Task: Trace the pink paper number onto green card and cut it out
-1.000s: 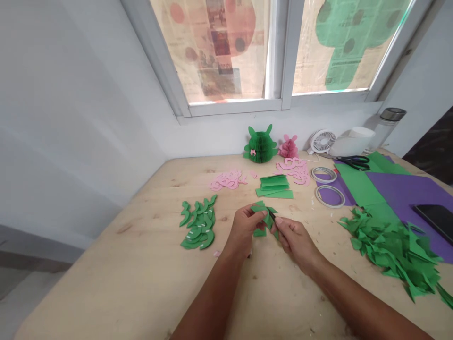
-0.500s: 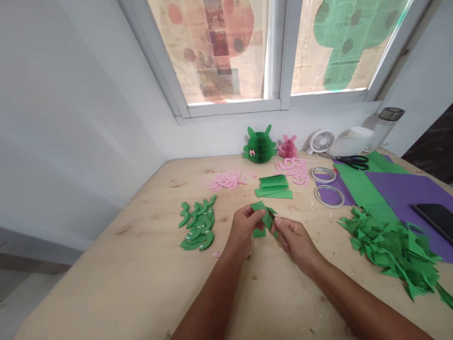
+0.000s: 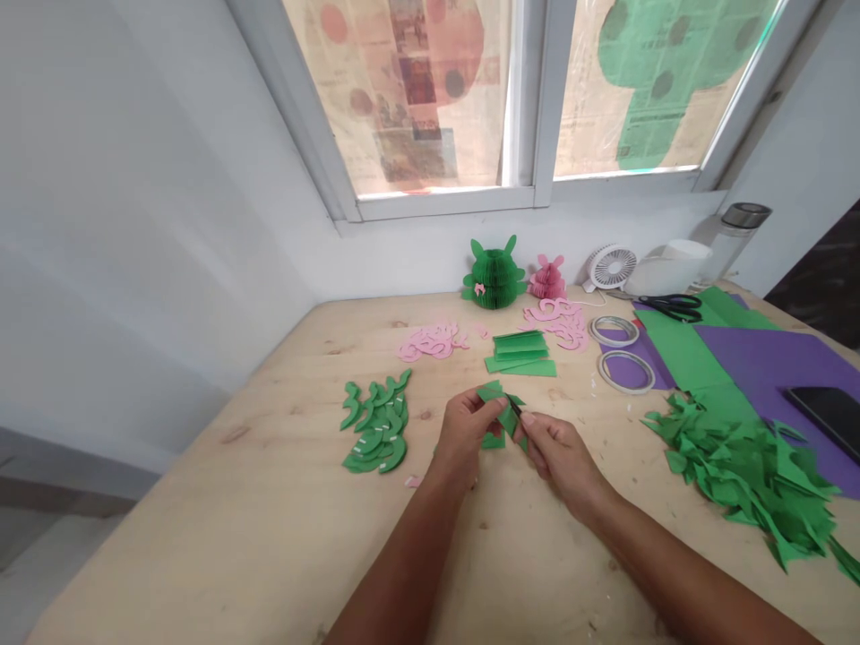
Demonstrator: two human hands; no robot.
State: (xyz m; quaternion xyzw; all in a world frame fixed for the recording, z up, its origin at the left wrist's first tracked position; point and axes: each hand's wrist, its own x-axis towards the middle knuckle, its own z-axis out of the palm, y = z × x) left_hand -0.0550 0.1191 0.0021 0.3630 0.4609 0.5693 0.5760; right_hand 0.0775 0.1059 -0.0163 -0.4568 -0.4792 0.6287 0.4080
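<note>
Over the middle of the table, my left hand point(image 3: 465, 428) pinches a folded piece of green paper point(image 3: 490, 391) between thumb and fingers. My right hand point(image 3: 556, 448) is closed around small scissors point(image 3: 514, 408); their dark blades meet the paper, while the handles are hidden in my fingers. Below the hands, another bit of green paper point(image 3: 495, 441) is partly covered. Just beyond them lies a stack of green paper strips point(image 3: 520, 348). To the left is a pile of curved green cutouts point(image 3: 380, 434), some with white marks.
Green paper scraps point(image 3: 745, 475) heap up on the right beside purple sheets point(image 3: 772, 358), a phone point(image 3: 826, 417), black scissors point(image 3: 672, 306) and tape rolls point(image 3: 626, 371). Pink cutouts point(image 3: 430, 341), a green paper figure point(image 3: 495, 276), a pink one point(image 3: 547, 278) and a fan point(image 3: 610, 267) stand farther back.
Both hands stay in nearly the same place. The scissor blades shift very slightly against the green paper; the rest looks the same.
</note>
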